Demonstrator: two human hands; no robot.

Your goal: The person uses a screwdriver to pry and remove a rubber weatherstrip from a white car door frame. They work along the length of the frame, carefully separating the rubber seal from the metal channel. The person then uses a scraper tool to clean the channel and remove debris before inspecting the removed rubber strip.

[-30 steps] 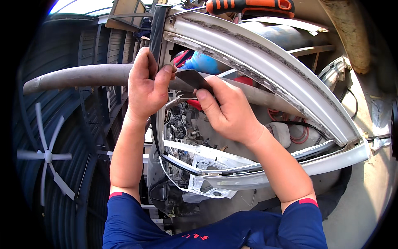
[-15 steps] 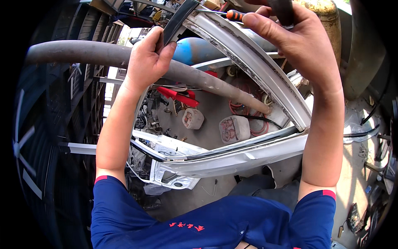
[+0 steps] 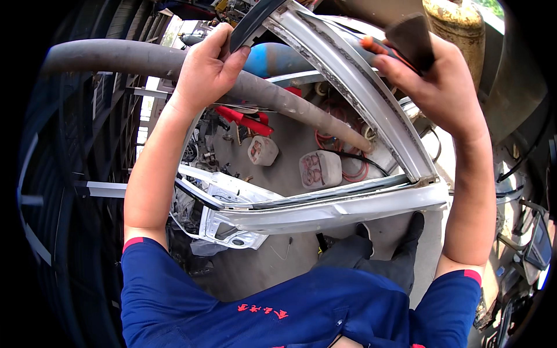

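My left hand [image 3: 212,72] is closed around a black trim strip [image 3: 253,22] at the upper end of the silver car-door window frame [image 3: 365,104]. My right hand [image 3: 438,87] is raised at the upper right, closed on a dark flat blade-like piece [image 3: 406,37]. An orange-and-black screwdriver handle [image 3: 371,45] shows beside that piece at my fingers; I cannot tell whether it is gripped too. The frame's lower silver rail [image 3: 331,211] runs between my forearms, with a white door panel [image 3: 232,232] below it.
A grey pipe [image 3: 116,52] crosses behind the frame, with a blue cylinder [image 3: 275,58] beyond. Whitish containers [image 3: 322,171], a red object [image 3: 243,119] and hoses lie on the floor [image 3: 278,272]. A rusty yellow cylinder [image 3: 458,29] stands upper right; dark metal parts [image 3: 534,232] lie right.
My right hand and its dark piece rose to the upper right, toward the screwdriver handle. My left hand moved slightly up with the trim strip. The view shifted, showing more floor and my feet.
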